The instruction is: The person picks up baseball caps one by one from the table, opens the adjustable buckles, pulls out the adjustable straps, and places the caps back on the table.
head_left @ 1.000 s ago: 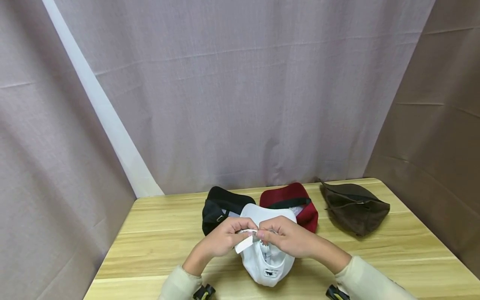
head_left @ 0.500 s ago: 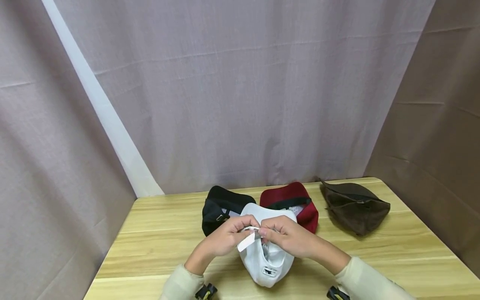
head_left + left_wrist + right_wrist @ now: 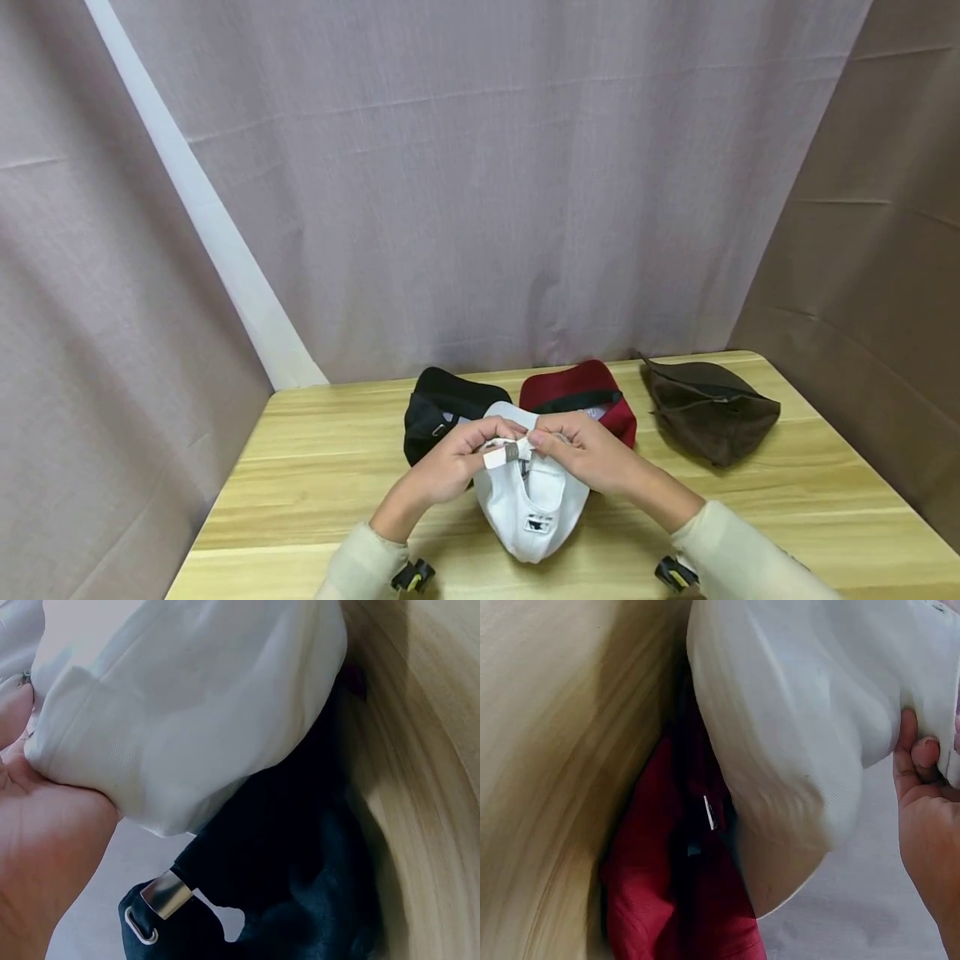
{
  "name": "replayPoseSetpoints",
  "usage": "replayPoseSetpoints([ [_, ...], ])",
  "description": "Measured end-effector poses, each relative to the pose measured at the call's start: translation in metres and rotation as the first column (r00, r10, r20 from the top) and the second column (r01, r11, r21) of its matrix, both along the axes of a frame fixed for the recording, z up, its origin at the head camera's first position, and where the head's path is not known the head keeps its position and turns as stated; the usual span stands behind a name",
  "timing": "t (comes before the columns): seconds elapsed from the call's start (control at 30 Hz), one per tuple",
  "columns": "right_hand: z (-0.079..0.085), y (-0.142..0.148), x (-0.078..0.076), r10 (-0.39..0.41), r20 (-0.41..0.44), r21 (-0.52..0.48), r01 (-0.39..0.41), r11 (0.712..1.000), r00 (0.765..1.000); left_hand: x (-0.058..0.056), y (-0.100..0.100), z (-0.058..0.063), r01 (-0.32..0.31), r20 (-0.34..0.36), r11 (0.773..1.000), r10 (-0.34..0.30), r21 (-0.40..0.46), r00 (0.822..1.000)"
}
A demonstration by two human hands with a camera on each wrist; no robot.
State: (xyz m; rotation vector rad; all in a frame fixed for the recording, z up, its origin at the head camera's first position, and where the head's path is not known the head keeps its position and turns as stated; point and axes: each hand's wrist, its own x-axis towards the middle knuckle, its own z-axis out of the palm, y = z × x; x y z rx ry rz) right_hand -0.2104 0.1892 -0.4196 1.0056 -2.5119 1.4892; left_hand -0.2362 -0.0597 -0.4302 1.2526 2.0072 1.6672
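A white baseball cap [image 3: 501, 510] stands with its back opening toward me and its brim pointing away. My left hand [image 3: 450, 461] pinches the cap's back strap [image 3: 495, 458], close to a small grey metal buckle [image 3: 512, 452]. From the other side, my right hand [image 3: 588, 450] pinches the same strap between thumb and fingers. In the left wrist view the white crown [image 3: 202, 697] lies against that palm [image 3: 52, 847], fingertips mostly cut off. The right wrist view has curled fingers [image 3: 919, 754] at the white fabric's edge [image 3: 949, 761].
Behind the white cap lie a black cap [image 3: 431, 417] with a metal buckle [image 3: 166, 894] and a dark red cap [image 3: 573, 385]. A dark brown cap [image 3: 712, 425] lies farther right on the wooden table [image 3: 322, 467]. Grey curtains [image 3: 480, 183] hang around the table.
Both hands and the strap have risen slightly in the head view. The buckle shows more plainly, and the strap's loose white end has shifted up and right.
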Motion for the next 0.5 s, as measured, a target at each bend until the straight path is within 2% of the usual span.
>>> replayPoseSetpoints([
  [0.23, 0.0039, -0.0019, 0.0003, -0.013, -0.04, -0.087, 0.01, 0.996, 0.999, 0.0007, 0.0031, 0.0031, -0.058, 0.001, 0.997, 0.058, 0.06, 0.998],
  [0.5, 0.0069, -0.005, -0.0003, -0.026, -0.053, -0.122, 0.019, 0.992, 0.998, 0.0008, 0.0054, 0.0041, -0.093, 0.002, 0.991, 0.093, 0.095, 0.996],
])
